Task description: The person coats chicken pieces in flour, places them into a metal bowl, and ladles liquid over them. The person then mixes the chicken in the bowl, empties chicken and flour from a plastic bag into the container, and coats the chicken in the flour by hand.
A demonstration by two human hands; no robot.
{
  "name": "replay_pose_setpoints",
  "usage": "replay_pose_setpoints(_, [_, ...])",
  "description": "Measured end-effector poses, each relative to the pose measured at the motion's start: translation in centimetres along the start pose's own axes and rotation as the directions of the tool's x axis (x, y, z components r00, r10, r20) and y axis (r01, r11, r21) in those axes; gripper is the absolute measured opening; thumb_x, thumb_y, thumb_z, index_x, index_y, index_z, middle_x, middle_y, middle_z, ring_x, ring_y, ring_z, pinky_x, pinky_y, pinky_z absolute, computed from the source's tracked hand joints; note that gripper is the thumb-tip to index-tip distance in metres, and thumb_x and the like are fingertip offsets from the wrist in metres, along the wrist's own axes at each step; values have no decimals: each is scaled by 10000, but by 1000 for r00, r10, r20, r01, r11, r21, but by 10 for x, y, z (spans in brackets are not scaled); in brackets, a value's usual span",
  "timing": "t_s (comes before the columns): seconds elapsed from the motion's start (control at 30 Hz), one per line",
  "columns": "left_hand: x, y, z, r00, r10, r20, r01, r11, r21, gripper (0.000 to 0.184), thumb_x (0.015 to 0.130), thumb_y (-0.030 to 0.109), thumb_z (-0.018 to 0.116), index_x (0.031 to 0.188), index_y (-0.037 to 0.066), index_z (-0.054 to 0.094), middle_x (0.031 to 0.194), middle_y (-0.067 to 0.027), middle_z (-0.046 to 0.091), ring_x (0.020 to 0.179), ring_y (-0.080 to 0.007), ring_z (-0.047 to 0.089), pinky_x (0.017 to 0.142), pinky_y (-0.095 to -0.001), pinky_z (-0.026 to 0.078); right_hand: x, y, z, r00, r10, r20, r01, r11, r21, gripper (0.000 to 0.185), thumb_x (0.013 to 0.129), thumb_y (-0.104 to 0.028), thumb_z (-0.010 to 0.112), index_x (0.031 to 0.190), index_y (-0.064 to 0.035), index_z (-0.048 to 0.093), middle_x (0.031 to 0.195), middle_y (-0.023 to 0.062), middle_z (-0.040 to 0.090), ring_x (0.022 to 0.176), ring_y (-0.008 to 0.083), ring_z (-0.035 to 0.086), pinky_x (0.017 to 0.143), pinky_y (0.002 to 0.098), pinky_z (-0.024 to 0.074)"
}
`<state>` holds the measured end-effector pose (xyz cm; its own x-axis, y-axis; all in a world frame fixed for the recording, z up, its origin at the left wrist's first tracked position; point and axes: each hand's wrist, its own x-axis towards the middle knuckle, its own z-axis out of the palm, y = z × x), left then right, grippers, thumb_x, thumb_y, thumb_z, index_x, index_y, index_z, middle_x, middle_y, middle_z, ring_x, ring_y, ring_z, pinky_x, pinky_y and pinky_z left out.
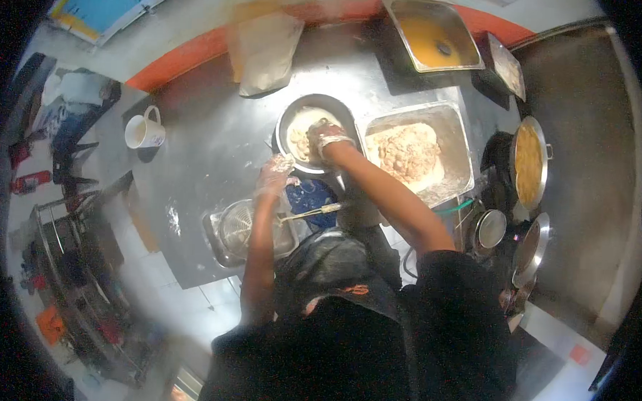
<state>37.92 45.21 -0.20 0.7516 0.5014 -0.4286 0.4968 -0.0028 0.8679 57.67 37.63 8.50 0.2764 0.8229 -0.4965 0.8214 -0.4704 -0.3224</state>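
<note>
A round metal bowl (279, 134) stands on the steel table, holding pale batter with lumpy pieces (300, 143) in it. My right hand (327, 136), in a clear glove coated with flour, reaches into the bowl with its fingers bent down; what they hold is hidden. At the bowl's near left rim is my left hand (275, 175), also gloved and floury, its fingers curled at the edge. Right of the bowl sits a rectangular metal pan (464, 152) with floury, lumpy coated pieces (406, 152). A blue cloth (310, 199) lies just below the bowl.
A strainer (237, 226) rests in a metal tray (215, 248) at the near left, with tongs (313, 213) beside it. Further left is a white mug (145, 132). A pan of orange liquid (429, 45) stands at the back, and a wide pan of yellow oil-like liquid (529, 164) at the right.
</note>
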Motion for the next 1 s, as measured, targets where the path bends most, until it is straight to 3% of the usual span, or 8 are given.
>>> replay_pose_setpoints(0.1, [-3, 26, -1, 995, -51, -92, 62, 991, 122, 236, 773, 160, 565, 967, 27, 571, 945, -87, 585, 891, -170, 557, 763, -280, 465, -6, -7, -15, 1000, 13, -11, -12, 998, 63, 240, 670, -182, 595, 874, -59, 628, 989, 169, 581, 930, 303, 568, 797, 386, 461])
replay_pose_setpoints(0.27, [1, 5, -5, 920, 390, 48, -296, 608, 737, 209, 787, 173, 528, 939, 43, 588, 999, -69, 585, 918, -180, 556, 812, -297, 448, -31, -8, -41, 995, 2, -99, 10, 992, 124, 279, 769, -262, 491, 929, -70, 616, 1005, 182, 570, 938, 317, 548, 810, 383, 432])
replay_pose_setpoints(0.37, [7, -8, 1, 956, 294, 7, -268, 863, 428, 188, 784, 124, 533, 937, 28, 584, 988, -67, 586, 891, -140, 564, 768, -257, 471, -44, -11, -51, 917, -94, -389, 181, 964, 194, 277, 769, -241, 517, 993, -95, 588, 1019, 180, 557, 951, 318, 536, 811, 387, 434])
replay_pose_setpoints(0.5, [10, -20, 5, 932, 352, -86, -351, 936, 33, 177, 776, 69, 540, 939, 9, 575, 932, -65, 580, 830, -100, 571, 684, -212, 495, -42, -23, -75, 977, -43, -211, 94, 966, 242, 274, 761, -227, 538, 1003, -108, 585, 1005, 181, 563, 940, 321, 540, 807, 380, 438])
replay_pose_setpoints(0.7, [6, -14, 0, 873, 486, 27, -437, 759, 483, 201, 766, 102, 568, 948, 18, 568, 932, -67, 575, 818, -124, 572, 686, -242, 499, -45, -14, -85, 890, -101, -444, 218, 950, 222, 263, 740, -193, 564, 980, -88, 593, 983, 165, 577, 907, 318, 555, 788, 363, 454])
replay_pose_setpoints(0.8, [6, -5, 1, 942, 330, -66, -319, 939, 129, 193, 756, 101, 579, 934, 26, 570, 922, -56, 578, 870, -131, 559, 751, -257, 477, -60, -11, -116, 903, -133, -409, 216, 962, 165, 314, 705, -178, 608, 997, -65, 583, 980, 147, 591, 872, 265, 580, 757, 341, 471])
replay_pose_setpoints(0.87, [1, 26, -5, 982, 86, 170, -190, 510, 839, 441, 698, 256, 634, 1112, 152, 525, 1145, -60, 518, 1068, -223, 474, 905, -315, 392, -85, 17, -118, 941, -19, -339, 212, 813, 542, 344, 698, -211, 624, 1011, -75, 579, 974, 137, 594, 874, 258, 576, 768, 340, 466])
replay_pose_setpoints(1.0, [13, -14, 1, 997, -78, -5, 75, 942, 326, 388, 733, 271, 605, 1092, 137, 540, 1129, -77, 528, 1045, -237, 491, 893, -327, 397, -149, 38, -159, 965, 35, -261, 61, 935, 349, 358, 688, -255, 629, 1002, -89, 587, 983, 132, 591, 912, 265, 559, 797, 354, 445])
